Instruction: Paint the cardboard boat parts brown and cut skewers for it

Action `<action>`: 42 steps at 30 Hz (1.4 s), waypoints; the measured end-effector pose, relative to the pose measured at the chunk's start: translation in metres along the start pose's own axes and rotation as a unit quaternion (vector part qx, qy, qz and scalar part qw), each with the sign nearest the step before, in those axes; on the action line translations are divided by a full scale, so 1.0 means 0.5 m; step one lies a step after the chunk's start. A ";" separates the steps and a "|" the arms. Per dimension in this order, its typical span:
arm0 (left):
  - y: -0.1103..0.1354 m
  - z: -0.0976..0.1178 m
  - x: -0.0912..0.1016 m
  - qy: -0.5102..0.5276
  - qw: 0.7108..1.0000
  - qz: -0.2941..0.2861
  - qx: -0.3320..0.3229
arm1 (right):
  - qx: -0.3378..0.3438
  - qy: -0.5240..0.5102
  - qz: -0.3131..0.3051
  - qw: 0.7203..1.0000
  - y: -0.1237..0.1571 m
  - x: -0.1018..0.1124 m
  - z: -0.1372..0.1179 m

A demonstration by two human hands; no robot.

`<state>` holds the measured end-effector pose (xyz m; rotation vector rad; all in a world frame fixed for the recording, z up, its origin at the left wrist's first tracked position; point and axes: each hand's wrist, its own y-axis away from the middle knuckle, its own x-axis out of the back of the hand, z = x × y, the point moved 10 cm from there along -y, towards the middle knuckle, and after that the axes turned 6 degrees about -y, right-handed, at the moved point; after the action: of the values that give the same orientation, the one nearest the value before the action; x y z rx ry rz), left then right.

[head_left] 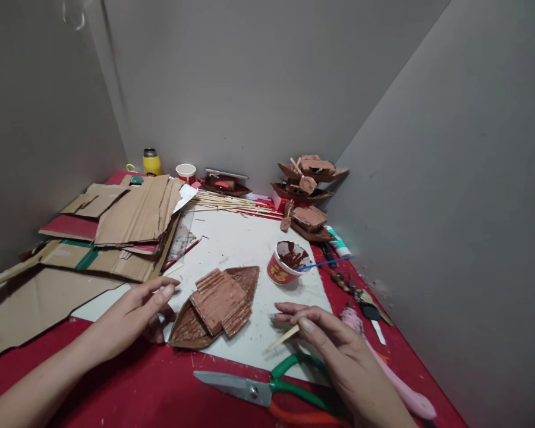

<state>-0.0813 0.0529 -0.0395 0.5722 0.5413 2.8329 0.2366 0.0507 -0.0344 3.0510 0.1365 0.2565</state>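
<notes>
A brown model boat point(220, 300) with a flat cabin roof lies on a white board point(232, 238), its bow pointing up to the right. Beside its left end is my left hand point(149, 303), fingers apart and holding nothing. My right hand point(325, 333) pinches a short, pale wooden stick point(284, 337) between thumb and fingers, to the right of the boat. Below that hand lie scissors point(254, 389) with green and orange handles, partly hidden by it. A red paper cup point(282, 270) smeared inside with brown paint stands behind the boat, a blue stick point(323, 263) resting across its rim.
Torn cardboard sheets point(129, 214) are piled at the left. Thin wooden sticks point(236, 202) lie at the back, near more model boats point(310, 217). Along the right are keys point(368, 306) and a pink-handled tool point(401, 383). A yellow bottle point(151, 163) stands far left.
</notes>
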 end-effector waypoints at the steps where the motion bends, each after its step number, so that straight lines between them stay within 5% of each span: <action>1: 0.006 -0.005 0.002 0.002 1.000 0.001 0.005 | 0.001 0.007 0.000 1.000 0.000 0.002 0.003; 8: 0.025 -0.031 -0.023 0.015 0.999 -0.046 0.021 | 0.009 0.028 -0.011 0.999 -0.004 0.000 0.010; 26: 0.023 -0.012 -0.047 -0.019 0.995 -0.092 -0.027 | 0.039 0.050 -0.014 0.998 -0.005 -0.001 0.006; 35: 0.007 0.009 0.006 -0.049 0.996 0.022 -0.067 | 0.052 0.067 -0.006 0.996 -0.002 0.008 0.002; 42: -0.036 0.045 0.054 -0.106 0.984 0.103 -0.102 | 0.044 -0.040 0.044 0.997 0.010 0.028 -0.009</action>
<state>-0.0946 0.0837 -0.0184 0.9213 0.1584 2.9178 0.2498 0.0476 -0.0273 3.1536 0.0096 0.1358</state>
